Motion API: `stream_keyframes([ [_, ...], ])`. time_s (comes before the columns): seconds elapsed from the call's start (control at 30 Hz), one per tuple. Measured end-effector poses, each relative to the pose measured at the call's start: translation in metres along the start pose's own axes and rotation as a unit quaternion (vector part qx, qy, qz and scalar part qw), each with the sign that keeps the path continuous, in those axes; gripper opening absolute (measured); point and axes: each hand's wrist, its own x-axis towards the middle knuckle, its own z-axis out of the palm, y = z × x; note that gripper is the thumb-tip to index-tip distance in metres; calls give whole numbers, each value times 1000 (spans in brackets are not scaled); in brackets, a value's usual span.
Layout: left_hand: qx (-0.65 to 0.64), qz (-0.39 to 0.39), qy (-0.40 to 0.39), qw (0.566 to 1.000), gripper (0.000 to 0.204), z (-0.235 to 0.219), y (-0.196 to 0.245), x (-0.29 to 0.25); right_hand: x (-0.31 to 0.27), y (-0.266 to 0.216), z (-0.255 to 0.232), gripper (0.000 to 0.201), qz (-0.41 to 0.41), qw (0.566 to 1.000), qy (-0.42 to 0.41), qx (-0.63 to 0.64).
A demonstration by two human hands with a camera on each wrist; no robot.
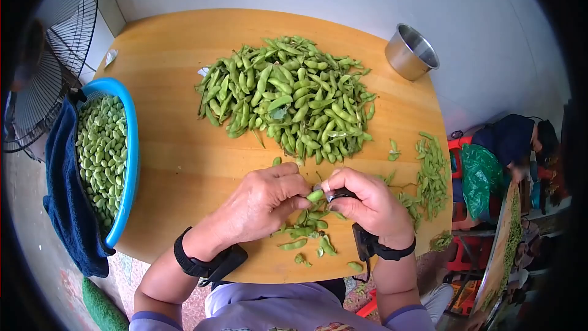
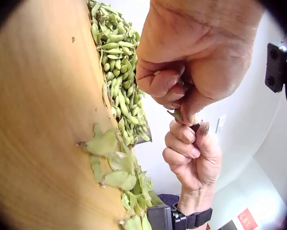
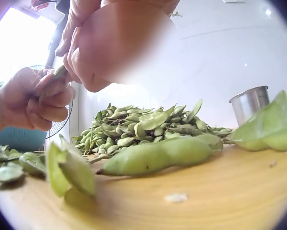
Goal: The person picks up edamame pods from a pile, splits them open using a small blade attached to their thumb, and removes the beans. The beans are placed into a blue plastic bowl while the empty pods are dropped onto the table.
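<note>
Near the table's front edge, my left hand (image 1: 260, 199) pinches a green soybean pod (image 1: 315, 196) between thumb and fingers. Facing it, my right hand (image 1: 370, 202) grips a small tool (image 1: 343, 194) with a dark body and a shiny metal end, its kind mostly hidden by the fingers. The metal end is right at the pod's tip. In the right wrist view, the pod (image 3: 59, 74) spans from one hand towards the other. Below the hands lie several loose pods and split shells (image 1: 300, 231).
A large heap of pods (image 1: 294, 95) covers the middle of the wooden table (image 1: 165, 147). On the left, a blue basket (image 1: 131, 147) holds shelled beans, a dark blue towel (image 1: 64, 190) over its rim. A steel cup (image 1: 407, 55) stands back right; empty shells (image 1: 432, 175) lie along the right edge.
</note>
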Motion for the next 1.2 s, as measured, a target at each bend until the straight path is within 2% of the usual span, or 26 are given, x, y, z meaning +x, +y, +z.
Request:
stream_keyframes([
  [0.07, 0, -46, -31, 998, 11, -3, 6, 1, -1, 0, -1, 16, 0, 1000, -8, -7],
  [0.2, -12, -39, -28, 999, 11, 0, 5, 0, -1, 0, -4, 17, 7, 999, -24, -28],
  [0.27, 7, -32, -18, 999, 12, -1, 5, 0, 0, -2, -4, 18, -18, 997, -24, -70],
  [0.6, 15, -35, -31, 999, 11, 0, 5, 0, 1, 1, -1, 16, -6, 996, -26, -89],
  [0.67, -58, -27, -10, 998, 10, 3, -1, -1, 1, 4, -3, 14, 14, 999, -35, -3],
  [0.7, -58, -26, -11, 998, 10, 4, -3, -1, 1, 4, -3, 14, 14, 999, -33, -3],
  [0.77, -132, -117, 4, 984, 9, 5, -4, -1, 0, 5, 0, 13, 52, 992, -5, 112],
  [0.8, -131, -115, 3, 985, 9, 4, -3, -1, 0, 4, 1, 13, 50, 992, -2, 112],
  [0.87, -35, -71, 17, 997, 9, 3, 2, -1, 0, 1, 1, 12, 63, 983, 4, 170],
  [0.97, -1, -39, 29, 999, 11, 3, 1, -2, 0, 3, 1, 13, 83, 987, 0, 138],
  [1.1, 12, -53, 34, 998, 12, 3, 4, -2, 0, 3, 2, 13, 85, 987, 2, 136],
  [1.2, 51, -17, 46, 997, 14, 3, 5, -2, -1, 6, 3, 13, 59, 990, 5, 126],
])
